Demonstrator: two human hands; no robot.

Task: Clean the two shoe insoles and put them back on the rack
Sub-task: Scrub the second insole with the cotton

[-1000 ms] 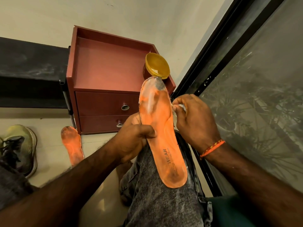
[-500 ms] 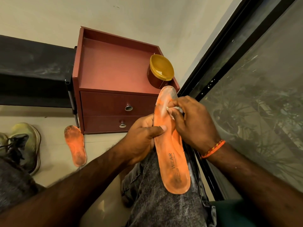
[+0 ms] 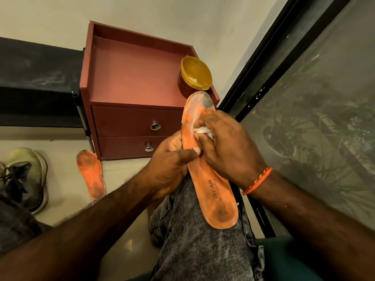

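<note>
Orange insole (image 3: 211,179) gripped across a grey-jeaned knee (image 3: 194,240) while a white wad (image 3: 204,130) is pressed on it.

Nearest, below both grips, the insole's heel lies on the knee, smudged dark grey, with "WEAR" printed just above it. The left hand (image 3: 170,169) clamps the insole's middle from the left edge, thumb across the face. Just beyond that thumb, the right hand (image 3: 227,147), an orange thread band (image 3: 256,181) on its wrist, pinches the wad with curled fingers against the orange surface. Past the right hand the toe end is filmed whitish with a grey patch. Farther left of the grips, a second insole (image 3: 91,177), orange and heavily soiled, lies on the floor beside a red drawer unit (image 3: 132,94), which carries a yellow-lidded jar (image 3: 195,75).
</note>
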